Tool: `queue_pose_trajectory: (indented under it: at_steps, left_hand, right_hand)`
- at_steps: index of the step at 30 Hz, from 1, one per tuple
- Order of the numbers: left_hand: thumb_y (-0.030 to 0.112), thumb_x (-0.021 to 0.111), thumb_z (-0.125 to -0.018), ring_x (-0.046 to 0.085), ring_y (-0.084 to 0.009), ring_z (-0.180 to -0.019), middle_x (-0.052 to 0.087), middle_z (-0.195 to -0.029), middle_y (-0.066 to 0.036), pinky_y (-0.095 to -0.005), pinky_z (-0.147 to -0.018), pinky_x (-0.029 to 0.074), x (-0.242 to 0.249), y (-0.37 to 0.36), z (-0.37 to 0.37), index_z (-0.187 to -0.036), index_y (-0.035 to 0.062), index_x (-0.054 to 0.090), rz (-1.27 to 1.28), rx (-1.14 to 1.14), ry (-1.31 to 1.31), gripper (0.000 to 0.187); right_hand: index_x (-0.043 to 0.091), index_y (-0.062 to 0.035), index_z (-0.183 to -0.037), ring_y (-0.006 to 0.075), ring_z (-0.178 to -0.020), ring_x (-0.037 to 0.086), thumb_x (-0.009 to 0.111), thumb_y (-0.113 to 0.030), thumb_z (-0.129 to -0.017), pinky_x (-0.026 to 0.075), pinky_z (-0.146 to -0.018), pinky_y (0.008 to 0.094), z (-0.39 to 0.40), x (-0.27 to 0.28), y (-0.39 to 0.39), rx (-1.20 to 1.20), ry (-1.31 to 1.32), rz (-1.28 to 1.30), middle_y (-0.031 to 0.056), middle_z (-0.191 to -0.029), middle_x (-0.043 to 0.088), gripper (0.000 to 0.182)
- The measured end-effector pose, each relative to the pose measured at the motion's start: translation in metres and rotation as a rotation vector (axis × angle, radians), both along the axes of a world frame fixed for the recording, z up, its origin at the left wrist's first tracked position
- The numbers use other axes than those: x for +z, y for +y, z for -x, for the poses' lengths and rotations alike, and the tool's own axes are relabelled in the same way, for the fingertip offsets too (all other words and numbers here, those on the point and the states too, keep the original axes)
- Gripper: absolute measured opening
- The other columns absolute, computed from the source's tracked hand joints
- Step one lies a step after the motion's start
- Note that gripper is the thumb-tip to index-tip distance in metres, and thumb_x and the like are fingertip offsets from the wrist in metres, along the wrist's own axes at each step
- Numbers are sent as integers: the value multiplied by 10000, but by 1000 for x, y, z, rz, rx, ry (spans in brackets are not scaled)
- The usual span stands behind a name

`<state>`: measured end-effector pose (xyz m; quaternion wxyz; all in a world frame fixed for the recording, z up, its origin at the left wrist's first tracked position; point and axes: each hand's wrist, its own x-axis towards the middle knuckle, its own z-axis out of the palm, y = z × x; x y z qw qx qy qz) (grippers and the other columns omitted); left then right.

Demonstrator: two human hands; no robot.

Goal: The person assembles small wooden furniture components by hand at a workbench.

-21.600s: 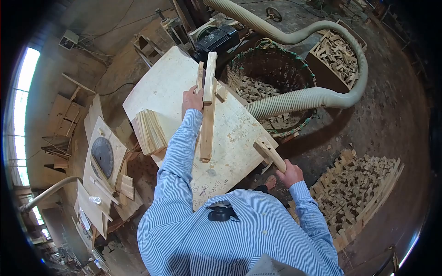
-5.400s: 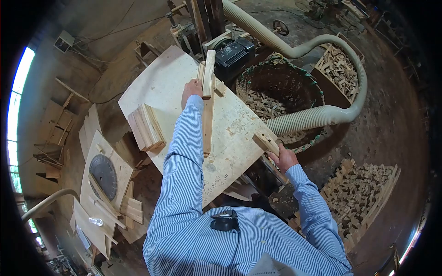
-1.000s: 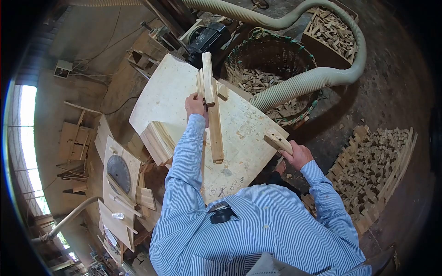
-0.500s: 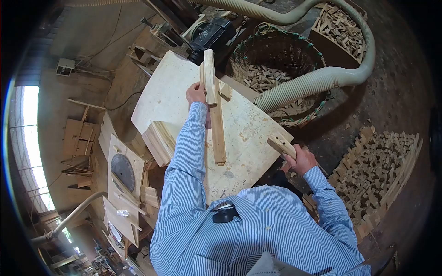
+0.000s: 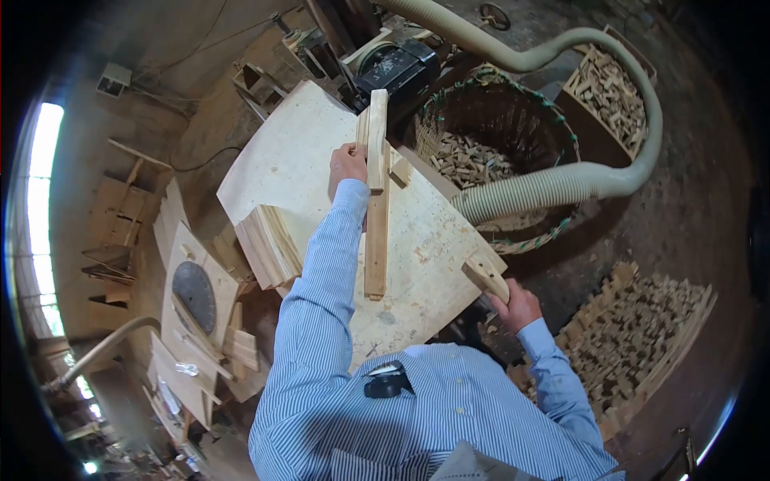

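My left hand (image 5: 348, 164) reaches to the far part of a pale wooden work table (image 5: 425, 264). Its fingers are curled round the edge of a piece of wood (image 5: 362, 128), pressed beside an upright wooden block (image 5: 378, 148); the fingertips are partly hidden. A long brown wooden strip (image 5: 376, 256) runs from under that block toward me, and a small wood block (image 5: 399, 169) sits to its right. At the table's right corner, my right hand (image 5: 520, 308) is wrapped round the end of a wooden handle (image 5: 484, 273). A stack of thin boards (image 5: 271, 247) lies left of my forearm.
Behind the table is a dark motor (image 5: 399, 70). A ribbed hose (image 5: 537, 192) curves over a wicker basket (image 5: 429, 120) of wood offcuts. More small blocks (image 5: 642, 345) are piled at right. A second table with a round saw blade (image 5: 195, 297) stands at left.
My view has turned and shifted slightly, so the table and floor piles sit differently in the picture. Both hands keep their holds on the wood piece and the handle.
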<state>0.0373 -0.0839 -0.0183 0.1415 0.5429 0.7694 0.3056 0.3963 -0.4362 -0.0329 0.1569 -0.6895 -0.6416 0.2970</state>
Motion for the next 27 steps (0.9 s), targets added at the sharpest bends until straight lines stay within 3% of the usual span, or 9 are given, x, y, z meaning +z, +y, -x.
queue_pose_trajectory:
  at_steps: [3,8,10,11,13,20,22,27]
  left_hand:
    - [225,722,-986,684,-332,-1033,688,-1091,-198,-409,-927,548,0,-10,4,-1256,14,741,-75,-133,71,343]
    - [173,708,-982,663,-352,-1066,635,-1220,-211,-409,-960,546,1,-19,32,-1388,6,646,-30,-340,-135,442]
    - [185,667,-1001,672,-350,-1099,647,-1255,-171,-458,-1003,548,-7,-18,42,-1418,51,609,-143,-508,-45,441]
    - [185,667,-1001,672,-350,-1099,647,-1255,-171,-458,-1003,548,-10,-19,44,-1418,51,609,-149,-495,-67,441]
    - [92,632,-1001,666,-328,-1131,653,-1289,-149,-433,-999,582,-2,-21,49,-1366,58,631,-192,-615,161,367]
    - [1,610,-962,662,-312,-1137,668,-1292,-116,-400,-932,635,6,-17,51,-1296,69,654,-220,-624,279,343]
    - [91,654,-995,644,-317,-1140,677,-1287,-140,-392,-1027,569,7,-16,51,-1329,61,671,-160,-621,253,335]
    - [222,658,-1011,629,-328,-1180,675,-1301,-139,-425,-1051,536,10,-15,48,-1387,77,654,-90,-558,120,403]
  right_hand:
    - [597,-85,-1137,488,-833,713,734,-448,-940,572,-728,574,-2,-2,-1,7,-5,42,267,-894,730,435]
    - [623,-35,-1162,479,-885,723,756,-369,-941,586,-759,546,3,6,4,-12,6,76,269,-948,740,422]
    - [627,-35,-1171,470,-890,730,763,-357,-941,591,-763,532,5,7,4,-13,0,82,264,-950,744,419]
    - [632,-35,-1180,461,-894,737,771,-345,-942,596,-766,519,5,7,3,-27,22,89,259,-951,748,415]
    - [636,-36,-1181,454,-898,742,775,-341,-943,598,-769,510,10,12,6,-28,2,87,251,-949,751,412]
    - [635,-24,-1178,449,-935,746,773,-334,-951,600,-794,500,13,15,6,-67,-28,156,256,-978,753,408]
    - [634,-27,-1183,454,-934,744,764,-327,-954,598,-794,505,12,12,6,-68,-21,184,258,-979,752,399]
    - [633,-32,-1184,454,-926,743,756,-327,-956,597,-796,506,14,15,7,-59,-36,154,257,-963,752,392]
